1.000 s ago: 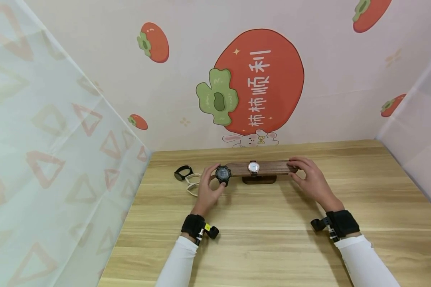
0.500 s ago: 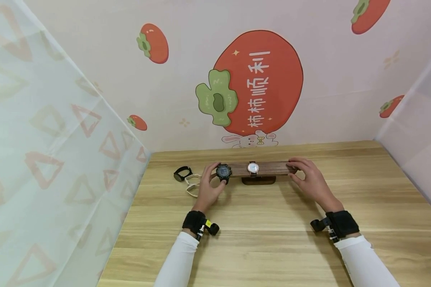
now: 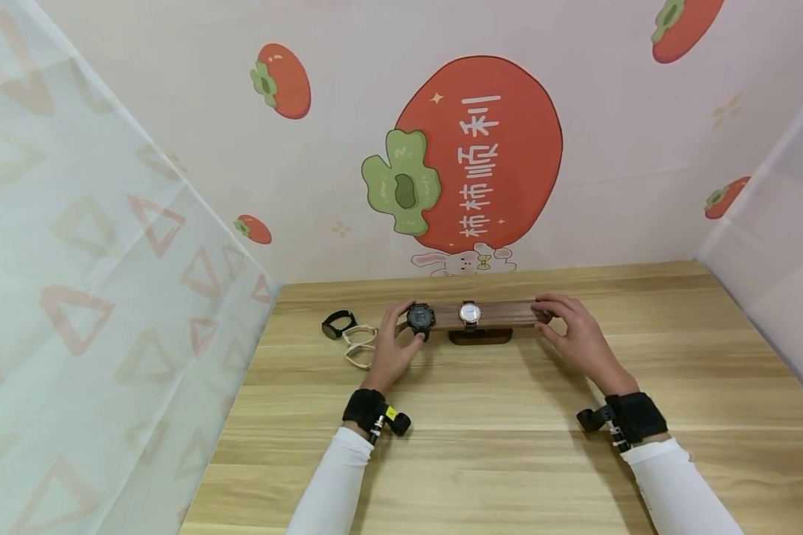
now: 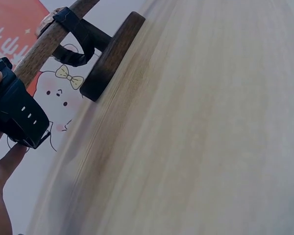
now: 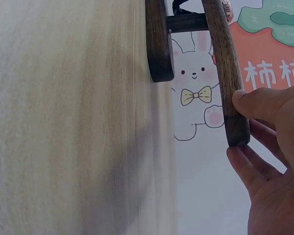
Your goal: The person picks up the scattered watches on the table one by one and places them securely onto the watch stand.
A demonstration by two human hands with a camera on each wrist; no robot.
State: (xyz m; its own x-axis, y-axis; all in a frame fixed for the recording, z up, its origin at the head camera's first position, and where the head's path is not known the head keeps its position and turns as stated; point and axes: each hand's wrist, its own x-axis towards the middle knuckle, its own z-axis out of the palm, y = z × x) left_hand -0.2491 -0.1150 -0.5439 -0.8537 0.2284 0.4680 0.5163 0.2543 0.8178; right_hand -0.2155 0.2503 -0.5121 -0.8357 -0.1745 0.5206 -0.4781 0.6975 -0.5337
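Observation:
My left hand pinches a black sports watch between thumb and fingers at the left end of a dark wooden watch stand. In the left wrist view the strap of this black watch loops around the stand's bar. A white-faced watch with a dark strap sits around the middle of the bar. At the bar's right end my right hand grips the wood, its thumb and fingertips around the tip of the bar in the right wrist view.
Left of my left hand lie a black watch and a cream-coloured strap-like loop pair. The stand's base rests on the wooden table. A printed wall rises behind it.
My left hand has slid the black sports watch slightly to the right along the bar. The right hand keeps its grip on the bar's end.

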